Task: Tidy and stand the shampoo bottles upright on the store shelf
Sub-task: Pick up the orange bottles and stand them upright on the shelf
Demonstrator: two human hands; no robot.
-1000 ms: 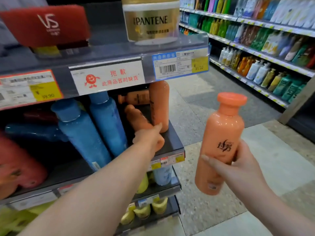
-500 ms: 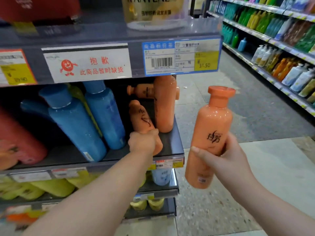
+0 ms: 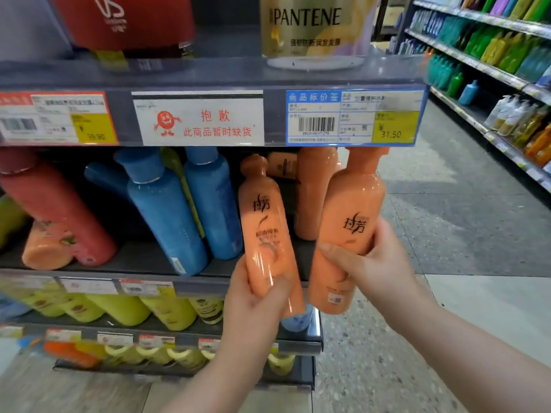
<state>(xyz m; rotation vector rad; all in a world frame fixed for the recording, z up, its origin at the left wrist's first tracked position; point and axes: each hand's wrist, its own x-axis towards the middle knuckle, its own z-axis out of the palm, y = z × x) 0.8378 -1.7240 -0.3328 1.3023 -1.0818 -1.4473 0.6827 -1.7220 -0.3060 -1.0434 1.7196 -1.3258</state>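
Presently, the left hand (image 3: 253, 305) is gripping one orange shampoo bottle (image 3: 265, 234) before the middle shelf (image 3: 119, 263); the right hand (image 3: 372, 263) is clasping a second orange bottle (image 3: 351, 222) beside it, both near upright.

Both forearms are bare, no sleeve in view, left hand (image 3: 253, 305) and right hand (image 3: 375, 269) ungloved

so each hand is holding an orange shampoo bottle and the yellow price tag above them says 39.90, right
Not quite. Each hand, left and right, does hold an orange shampoo bottle, but the head view shows the yellow price tag above them reads 31.50; the 39.90 tag is far left.
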